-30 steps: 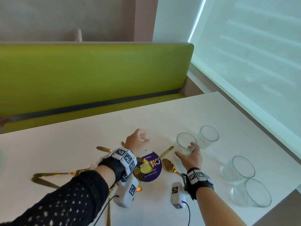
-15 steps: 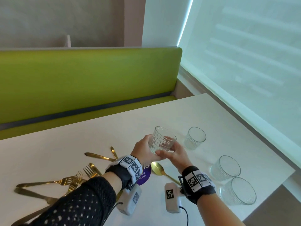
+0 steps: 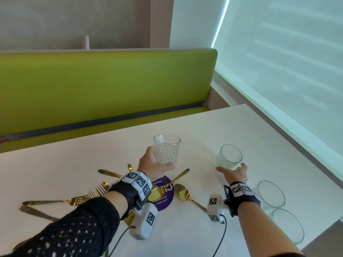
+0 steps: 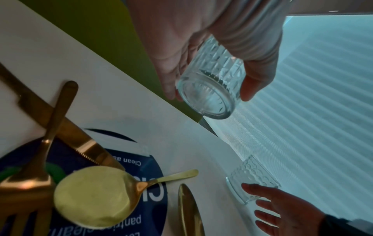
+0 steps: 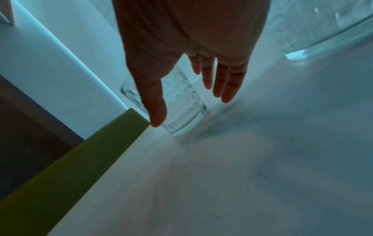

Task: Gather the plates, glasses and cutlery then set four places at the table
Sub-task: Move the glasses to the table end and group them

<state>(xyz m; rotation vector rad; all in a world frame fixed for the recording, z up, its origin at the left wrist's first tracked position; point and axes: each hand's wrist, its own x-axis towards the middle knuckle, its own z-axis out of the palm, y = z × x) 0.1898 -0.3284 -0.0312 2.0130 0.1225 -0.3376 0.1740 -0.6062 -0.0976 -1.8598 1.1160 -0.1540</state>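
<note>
Where head view hides it, glass base point(image 4: 209, 102) shows.

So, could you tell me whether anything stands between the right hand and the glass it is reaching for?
Nothing visible does. The right hand is open just short of the glass, with only bare table beneath. The gold spoons lie off to its left.

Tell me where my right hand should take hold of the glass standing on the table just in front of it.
Grip the standing glass around its patterned side wall, low to mid height, coming in level from your near side. It stands upright with straight sides, and the right hand is already open just behind it, thumb left and fingers right, ready to wrap it.
</note>
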